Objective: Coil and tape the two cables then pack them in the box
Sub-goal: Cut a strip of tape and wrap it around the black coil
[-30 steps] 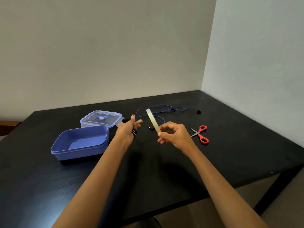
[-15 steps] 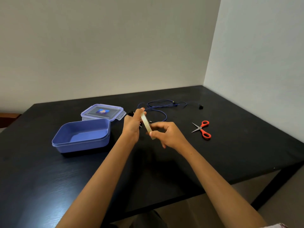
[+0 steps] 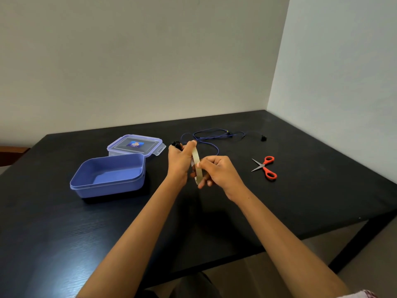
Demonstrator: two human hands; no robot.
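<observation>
While left hand (image 3: pixel 179 160) grips the black cable (image 3: pixel 177 145) above mid-tabletop (image 3: pixel 300 201), fingers curled round it and mostly hiding it, right-hand (image 3: pixel 217 171) fingers (image 3: pixel 207 161) pinch the tape roll (image 3: pixel 196 163) against it. Blue cable (image 3: pixel 211 136) lies loose near the far edge. Open blue box (image 3: pixel 107 189) sits left, lid (image 3: pixel 135 145) just behind. Orange scissors (image 3: pixel 265 167) lie right, well apart.

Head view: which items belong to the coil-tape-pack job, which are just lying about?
Job:
black coiled cable in left hand
thin pale tape roll in right hand
loose blue cable
open blue plastic box

Lying about:
orange-handled scissors, untouched
clear box lid with blue label
</observation>
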